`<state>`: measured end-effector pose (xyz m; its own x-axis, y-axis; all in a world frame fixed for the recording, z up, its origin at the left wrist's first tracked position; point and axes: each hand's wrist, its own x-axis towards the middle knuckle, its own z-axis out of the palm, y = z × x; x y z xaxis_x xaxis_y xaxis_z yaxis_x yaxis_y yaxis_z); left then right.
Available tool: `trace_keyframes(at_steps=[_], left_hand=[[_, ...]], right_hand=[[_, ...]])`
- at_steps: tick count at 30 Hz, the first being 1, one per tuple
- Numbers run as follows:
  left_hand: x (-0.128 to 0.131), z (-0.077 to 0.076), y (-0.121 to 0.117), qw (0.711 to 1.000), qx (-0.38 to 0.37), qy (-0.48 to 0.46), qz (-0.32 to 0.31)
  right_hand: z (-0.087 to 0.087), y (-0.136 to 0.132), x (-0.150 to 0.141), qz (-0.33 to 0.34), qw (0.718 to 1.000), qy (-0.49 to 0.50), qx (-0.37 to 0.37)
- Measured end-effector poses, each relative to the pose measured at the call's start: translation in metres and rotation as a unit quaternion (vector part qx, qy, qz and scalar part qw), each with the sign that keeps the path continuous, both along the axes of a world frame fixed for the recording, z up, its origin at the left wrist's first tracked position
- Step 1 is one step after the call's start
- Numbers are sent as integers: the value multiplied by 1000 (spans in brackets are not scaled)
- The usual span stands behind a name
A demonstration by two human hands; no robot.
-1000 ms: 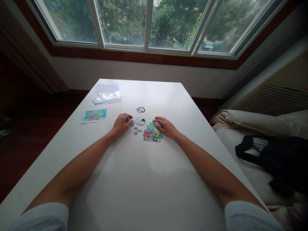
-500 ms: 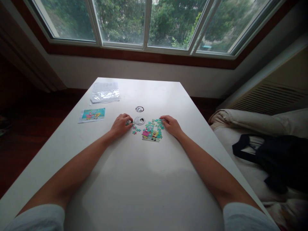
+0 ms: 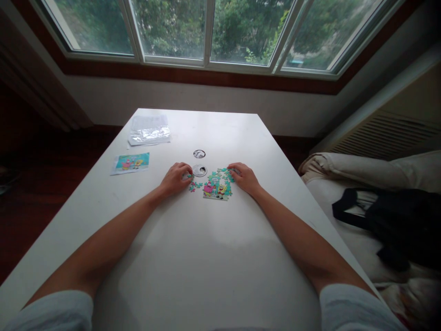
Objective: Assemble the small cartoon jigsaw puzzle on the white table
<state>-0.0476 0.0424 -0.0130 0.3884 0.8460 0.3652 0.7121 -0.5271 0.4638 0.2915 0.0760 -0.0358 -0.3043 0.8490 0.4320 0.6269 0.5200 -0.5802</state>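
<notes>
A partly joined jigsaw puzzle (image 3: 216, 188) with cartoon figures on a green ground lies on the white table (image 3: 206, 257). My right hand (image 3: 244, 178) rests at its upper right edge, thumb and fingers closed about a green piece there, partly hidden. Left of the puzzle are several loose puzzle pieces (image 3: 195, 185). Over the left end of these, my left hand (image 3: 177, 178) is curled, its fingertips closed on a small piece that they mostly cover.
Two round black-and-white discs (image 3: 199, 170) lie just beyond the pieces. A printed picture sheet (image 3: 131, 162) and a clear plastic bag (image 3: 150, 130) are at the left. Right of the table, dark clothing (image 3: 396, 220) lies on a pale sofa (image 3: 320, 184).
My right hand has drawn back from over the puzzle to its upper right edge, uncovering green pieces. My left hand shifted slightly among the loose pieces. The view tilted a little.
</notes>
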Motion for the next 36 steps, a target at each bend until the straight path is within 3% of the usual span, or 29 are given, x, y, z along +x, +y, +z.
trace_keyframes(at_steps=[6,12,16,20,25,36], left_hand=[[-2,5,0,997,-52,-45,28],[-21,10,9,984,-111,-127,54],[-19,11,7,993,-72,-62,66],[3,12,-7,999,-11,41,29],[31,14,-24,989,8,145,-11],[37,10,-22,990,7,125,58]], right_hand=[[13,-15,-14,47,998,-21,18],[23,-29,-24,80,996,-32,14],[25,-33,-28,108,993,-46,18],[22,-31,-30,123,992,-29,12],[17,-27,-27,102,994,-10,24],[20,-28,-28,69,997,27,9]])
